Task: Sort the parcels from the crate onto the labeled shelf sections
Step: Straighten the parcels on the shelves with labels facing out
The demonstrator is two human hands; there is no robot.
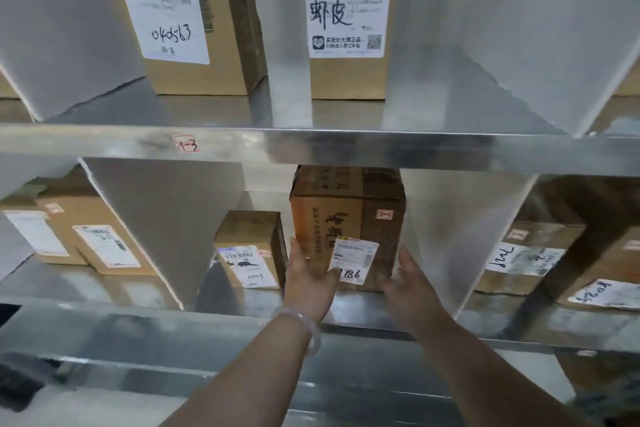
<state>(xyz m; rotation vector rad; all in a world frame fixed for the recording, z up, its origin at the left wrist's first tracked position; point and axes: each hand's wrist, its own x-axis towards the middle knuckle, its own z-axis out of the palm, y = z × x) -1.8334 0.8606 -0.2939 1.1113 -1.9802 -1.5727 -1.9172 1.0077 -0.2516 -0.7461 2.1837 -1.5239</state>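
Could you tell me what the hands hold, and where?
The brown carton: left hand presses its front-left edge, thumb on the label; right hand open beside its right corner.

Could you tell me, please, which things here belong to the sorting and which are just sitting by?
In hand: brown carton labelled 186, left hand, right hand, lower shelf.
Sitting by: small box, upper left box, upper right box.

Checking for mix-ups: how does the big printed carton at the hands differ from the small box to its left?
The large brown printed cardboard carton is taller than the small plain brown cardboard box. The carton's white label covers little of its front; the box's covers about half. The left hand touches the carton's label; the box's is untouched. Both stand upright in one section.
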